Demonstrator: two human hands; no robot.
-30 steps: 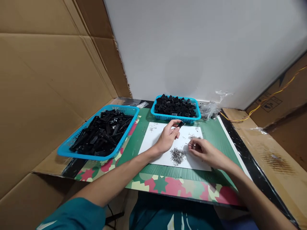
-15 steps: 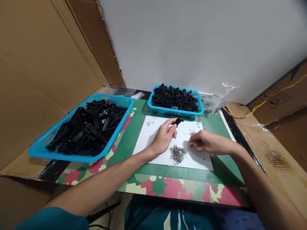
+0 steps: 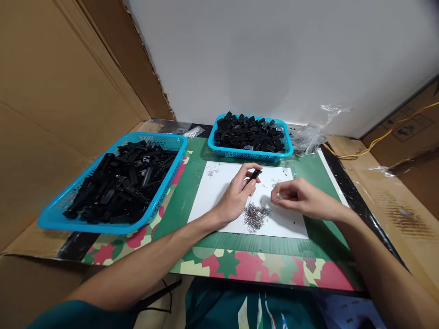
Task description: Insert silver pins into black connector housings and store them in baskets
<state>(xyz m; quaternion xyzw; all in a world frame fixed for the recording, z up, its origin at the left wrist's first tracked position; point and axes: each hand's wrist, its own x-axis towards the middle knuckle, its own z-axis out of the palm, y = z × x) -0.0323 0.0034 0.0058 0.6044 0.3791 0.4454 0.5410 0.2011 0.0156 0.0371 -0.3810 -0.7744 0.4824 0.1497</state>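
My left hand (image 3: 236, 194) is closed round a small black plastic part (image 3: 254, 175), which sticks up between thumb and fingers over the white sheet (image 3: 212, 196). To its right, my right hand (image 3: 291, 195) is curled with thumb and fingertips pinched together. Something small and pale shows at those fingertips, too tiny to name. Below and between both hands lies a heap of tiny metal springs or pins (image 3: 255, 216) on the sheet. A smaller scatter of the same bits (image 3: 275, 183) is just behind my right fingertips.
A large blue basket (image 3: 164, 194) of long black plastic parts stands at the left. Behind the sheet is a smaller blue basket (image 3: 240, 153) filled with short black pieces. Clear plastic bags (image 3: 310, 137) and a yellow cable (image 3: 373, 145) lie at the right; cardboard walls (image 3: 68, 68) enclose the table.
My left hand has turned the black part so more of it shows. My right hand has lifted slightly away from the heap, its fingers drawn closer together. The view has shifted a little.
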